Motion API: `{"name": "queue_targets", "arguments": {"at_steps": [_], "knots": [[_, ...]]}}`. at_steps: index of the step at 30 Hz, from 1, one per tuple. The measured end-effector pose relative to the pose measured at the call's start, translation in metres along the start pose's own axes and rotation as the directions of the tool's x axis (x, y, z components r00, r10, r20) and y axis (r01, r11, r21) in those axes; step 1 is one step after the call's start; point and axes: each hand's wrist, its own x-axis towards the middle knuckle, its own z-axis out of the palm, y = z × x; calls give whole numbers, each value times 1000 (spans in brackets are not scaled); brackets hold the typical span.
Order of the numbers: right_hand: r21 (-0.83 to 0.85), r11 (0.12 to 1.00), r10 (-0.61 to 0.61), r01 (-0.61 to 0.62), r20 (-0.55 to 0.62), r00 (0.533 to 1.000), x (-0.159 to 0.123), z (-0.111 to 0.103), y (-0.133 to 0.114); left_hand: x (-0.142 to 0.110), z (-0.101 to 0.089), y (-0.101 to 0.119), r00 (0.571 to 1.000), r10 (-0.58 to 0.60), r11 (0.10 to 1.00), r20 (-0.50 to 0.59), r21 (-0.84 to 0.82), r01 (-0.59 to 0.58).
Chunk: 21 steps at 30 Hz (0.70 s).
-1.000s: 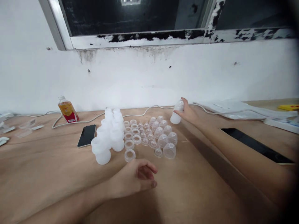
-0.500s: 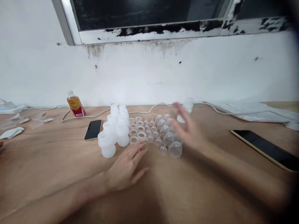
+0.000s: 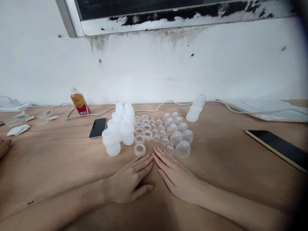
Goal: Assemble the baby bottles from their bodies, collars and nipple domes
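Note:
My left hand [image 3: 132,179] lies flat on the table, fingertips just in front of the nearest white collar ring [image 3: 140,149]. My right hand [image 3: 179,179] rests flat too, its fingertips close to the left ones and beside a clear bottle nipple [image 3: 170,149]. Both hands hold nothing. Ahead of them stand rows of white baby bottle bodies [image 3: 113,141] on the left, then several rings and small nipples. Clear domed caps [image 3: 183,149] line the right side. Farther back stands a capped baby bottle [image 3: 194,110], looking assembled.
A phone [image 3: 98,128] lies left of the bottles; a larger phone [image 3: 276,147] lies at right. A drink bottle [image 3: 80,102], a white cable [image 3: 163,104] and a plastic bag [image 3: 260,110] are near the wall. Another person's hand [image 3: 4,147] shows at the left edge.
My right hand has come back from near the caps and the capped bottle, down to the table beside my left. My left hand stays nearly in place. The view has shifted slightly.

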Motion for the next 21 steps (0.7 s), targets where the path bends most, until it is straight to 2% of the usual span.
{"name": "queue_targets", "arguments": {"at_steps": [6,14,21], "knots": [[-18,1000,11,-10,42,999,1,-1,-4,2,-4,0,998,-24,999,61,30,22],[-16,1000,16,-16,16,1000,1,0,-3,3,-6,1,999,-24,1000,21,-15,24],[-39,999,14,-12,48,999,1,0,-3,3,-8,2,998,-32,999,54,32,31]]}}
